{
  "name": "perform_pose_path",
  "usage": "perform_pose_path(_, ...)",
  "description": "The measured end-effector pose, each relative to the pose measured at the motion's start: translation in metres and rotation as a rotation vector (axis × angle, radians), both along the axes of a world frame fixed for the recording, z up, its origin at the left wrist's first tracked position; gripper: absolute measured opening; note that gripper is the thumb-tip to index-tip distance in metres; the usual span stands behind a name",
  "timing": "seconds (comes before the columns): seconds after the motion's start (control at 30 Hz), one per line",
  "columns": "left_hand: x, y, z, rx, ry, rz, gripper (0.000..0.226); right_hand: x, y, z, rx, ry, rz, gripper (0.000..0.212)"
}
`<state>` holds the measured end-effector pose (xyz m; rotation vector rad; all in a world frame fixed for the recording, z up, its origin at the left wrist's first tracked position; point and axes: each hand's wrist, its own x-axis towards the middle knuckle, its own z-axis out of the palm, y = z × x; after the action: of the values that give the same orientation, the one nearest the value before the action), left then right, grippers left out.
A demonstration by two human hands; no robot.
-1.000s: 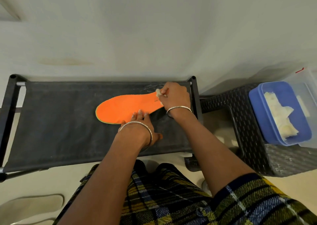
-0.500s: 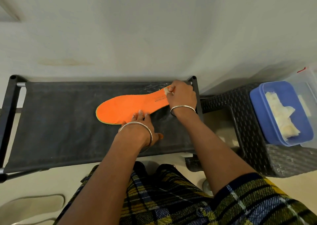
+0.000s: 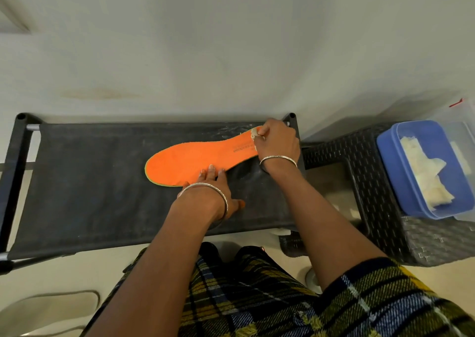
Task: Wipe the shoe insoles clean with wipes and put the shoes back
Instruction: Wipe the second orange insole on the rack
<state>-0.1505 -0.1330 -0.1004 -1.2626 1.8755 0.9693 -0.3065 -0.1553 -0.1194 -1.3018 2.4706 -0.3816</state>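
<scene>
Head view: right hand point(image 3: 279, 145) pinches wipe point(image 3: 254, 133), hiding insole point(image 3: 192, 162) heel; left hand point(image 3: 214, 191) presses flat

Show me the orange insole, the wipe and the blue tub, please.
orange insole point(image 3: 190, 162), head view, middle of its forefoot.
wipe point(image 3: 254, 133), head view, crumpled bit showing.
blue tub point(image 3: 389, 164), head view, bare left rim.

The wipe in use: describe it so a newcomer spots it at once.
On the black fabric rack lies an orange insole. At its heel end the right hand pinches a crumpled wipe. Unlike the wipes piled in the blue tub, it is wadded against the insole.
</scene>
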Motion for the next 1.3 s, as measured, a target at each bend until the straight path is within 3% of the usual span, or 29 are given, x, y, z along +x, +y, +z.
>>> perform_pose_path(0.1,-0.001,0.001,-0.001,-0.013,-0.004,0.002,0.092,0.014,-0.003,-0.002,-0.006,-0.082,0.039,0.016)
perform_pose_path(0.27,-0.002,0.001,-0.004,-0.011,0.020,0.041,0.092,0.042,-0.003,-0.003,0.138,-0.185,0.339,0.016)
perform_pose_path(0.37,0.000,0.000,-0.004,-0.016,0.014,0.024,0.094,0.025,-0.005,-0.001,0.142,-0.029,0.235,0.027)
perform_pose_path(0.5,0.002,-0.001,0.001,0.003,0.013,0.009,0.091,-0.008,-0.001,0.003,0.075,0.014,-0.008,0.015)
perform_pose_path(0.63,0.000,0.000,0.000,-0.008,0.005,0.008,0.092,0.005,-0.003,0.002,0.078,0.005,0.064,0.018)
perform_pose_path(0.8,-0.001,0.001,-0.003,-0.022,0.008,0.027,0.093,0.033,0.000,-0.001,0.109,-0.118,0.317,0.016)
perform_pose_path(1.03,0.004,-0.001,0.000,0.003,0.005,0.003,0.092,-0.007,0.004,0.006,0.022,0.028,0.020,0.018)
perform_pose_path(1.2,0.001,-0.001,0.000,0.001,-0.005,0.002,0.092,0.001,0.005,0.003,-0.015,-0.067,0.060,0.013)
perform_pose_path(1.3,-0.001,0.000,-0.002,-0.015,-0.003,0.007,0.093,0.018,0.003,0.001,0.046,-0.163,0.226,0.008)
